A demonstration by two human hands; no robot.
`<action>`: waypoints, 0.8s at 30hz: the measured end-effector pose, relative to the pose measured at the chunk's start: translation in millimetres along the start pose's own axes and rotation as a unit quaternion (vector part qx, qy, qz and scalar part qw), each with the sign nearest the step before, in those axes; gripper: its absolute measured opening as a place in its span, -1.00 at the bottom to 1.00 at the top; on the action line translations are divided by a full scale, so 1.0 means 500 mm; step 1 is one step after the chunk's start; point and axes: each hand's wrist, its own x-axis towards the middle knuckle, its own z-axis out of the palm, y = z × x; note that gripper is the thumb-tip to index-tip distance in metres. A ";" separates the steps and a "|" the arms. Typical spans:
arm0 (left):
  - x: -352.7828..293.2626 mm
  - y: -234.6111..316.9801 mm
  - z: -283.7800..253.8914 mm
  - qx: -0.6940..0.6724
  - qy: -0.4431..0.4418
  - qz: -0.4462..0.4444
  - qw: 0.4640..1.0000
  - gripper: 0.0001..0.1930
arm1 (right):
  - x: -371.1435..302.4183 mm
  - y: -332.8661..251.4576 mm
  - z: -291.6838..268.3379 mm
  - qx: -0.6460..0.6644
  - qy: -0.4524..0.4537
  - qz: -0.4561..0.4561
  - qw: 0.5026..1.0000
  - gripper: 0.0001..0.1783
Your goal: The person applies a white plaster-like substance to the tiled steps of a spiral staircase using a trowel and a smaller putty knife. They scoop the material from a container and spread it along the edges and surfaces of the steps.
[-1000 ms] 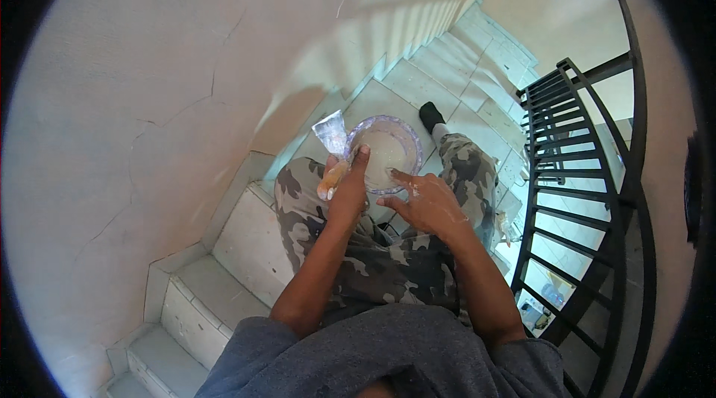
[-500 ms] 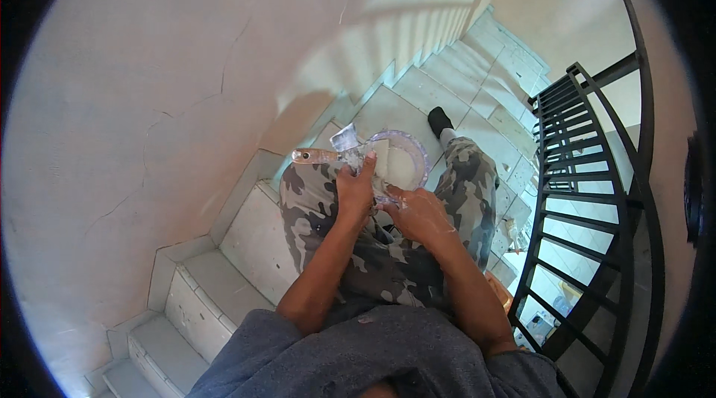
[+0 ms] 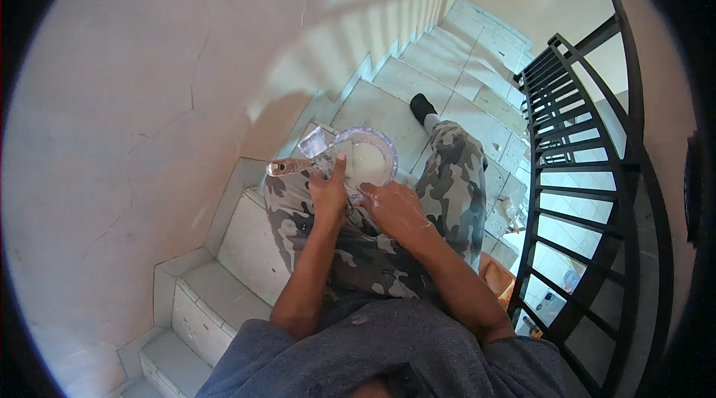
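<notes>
The bowl (image 3: 363, 159) — clear plastic, holding a white paste — sits on the person's lap above the knees, at about 12 o'clock from both hands, over the stairs (image 3: 388, 100). The left hand (image 3: 328, 193) is closed on its near rim, thumb pressed over the edge, and the same grip seems to pin a scraper (image 3: 298, 165) whose handle sticks out toward 9 o'clock. The right hand (image 3: 395, 208) lies at the bowl's 5 o'clock side, fingers curled against its base; whether it truly grips cannot be told. The bowl looks poorly supported — it rests on sloping thighs, so a slack thumb could let it tip and spill down the steps. The scraper, held only by that shared grip, could slide off toward the wall (image 3: 149, 100). Paste already on the right fingers may make the plastic slippery.
</notes>
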 end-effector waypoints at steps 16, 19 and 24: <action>0.010 -0.020 -0.002 0.001 -0.009 0.023 1.000 -0.45 | 0.007 0.020 0.034 0.032 0.021 -0.030 0.999 -0.72; 0.004 -0.010 0.002 0.003 -0.003 0.015 1.000 -0.43 | 0.005 0.029 0.051 0.050 0.079 -0.057 0.994 -0.72; -0.002 0.021 0.000 0.027 0.003 0.028 0.999 -0.45 | 0.004 0.006 0.040 0.042 0.113 -0.045 0.992 -0.68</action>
